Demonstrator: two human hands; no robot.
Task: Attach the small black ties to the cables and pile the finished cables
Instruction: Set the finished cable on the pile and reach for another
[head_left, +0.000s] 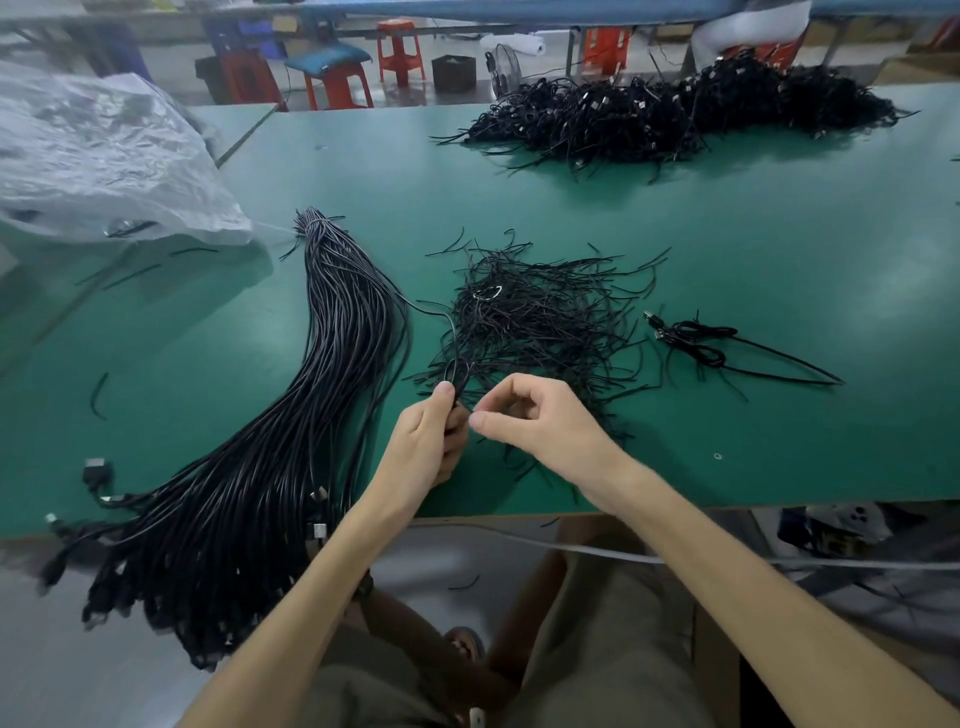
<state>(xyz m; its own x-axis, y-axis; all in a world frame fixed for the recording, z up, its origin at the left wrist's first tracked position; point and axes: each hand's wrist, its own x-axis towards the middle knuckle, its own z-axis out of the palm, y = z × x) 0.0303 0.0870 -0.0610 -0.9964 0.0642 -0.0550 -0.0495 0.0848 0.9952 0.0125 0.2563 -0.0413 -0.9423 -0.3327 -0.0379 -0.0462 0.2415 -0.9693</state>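
Observation:
My left hand (431, 441) grips a folded black cable (457, 364) whose strand runs back to the big bundle of black cables (291, 426) lying on the left of the green table (727, 249). My right hand (530, 421) hovers just right of it, thumb and forefinger pinched together; a tie between them cannot be made out. Behind both hands spreads a loose heap of small black ties (535, 312). One coiled cable (701, 343) lies to the right of the ties. A large pile of tied cables (675, 111) sits at the far right.
A crumpled clear plastic bag (98, 161) covers the table's far left. Stray ties lie near it and by the left edge. The bundle's plug ends hang over the front edge. Red stools (400, 49) stand beyond the table.

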